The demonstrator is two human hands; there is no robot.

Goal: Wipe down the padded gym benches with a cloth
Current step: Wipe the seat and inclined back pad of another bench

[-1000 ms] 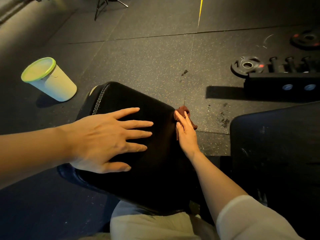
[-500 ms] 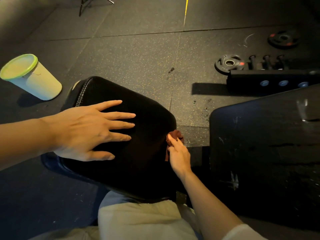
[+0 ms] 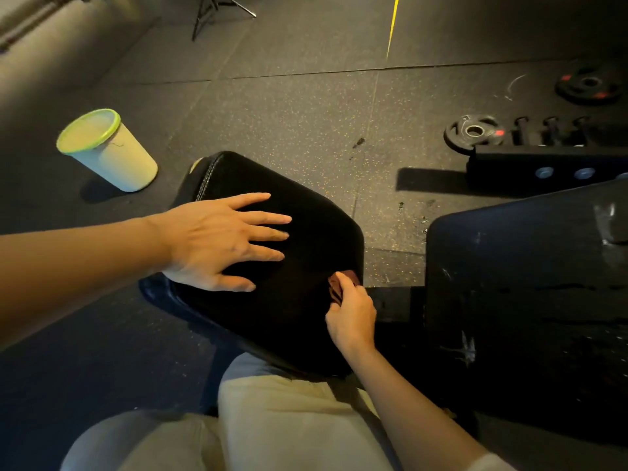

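A black padded seat pad [image 3: 306, 215] fills the middle of the head view, just in front of my knees. My left hand [image 3: 217, 243] lies flat on its top with the fingers spread. My right hand [image 3: 351, 317] grips a small reddish-brown cloth [image 3: 343, 283] against the pad's right side edge, near its lower corner; most of the cloth is hidden by my fingers. A second, larger black padded bench section [image 3: 530, 283] sits to the right, with pale smears on its surface.
A cream bucket with a green rim [image 3: 108, 151] stands on the rubber floor to the left. Weight plates [image 3: 474, 132] and a black rack base [image 3: 543, 168] lie at the back right. A tripod's legs [image 3: 217, 11] show at the top.
My right hand has slid the cloth down the pad's right edge towards me. The left hand has stayed flat on the pad.
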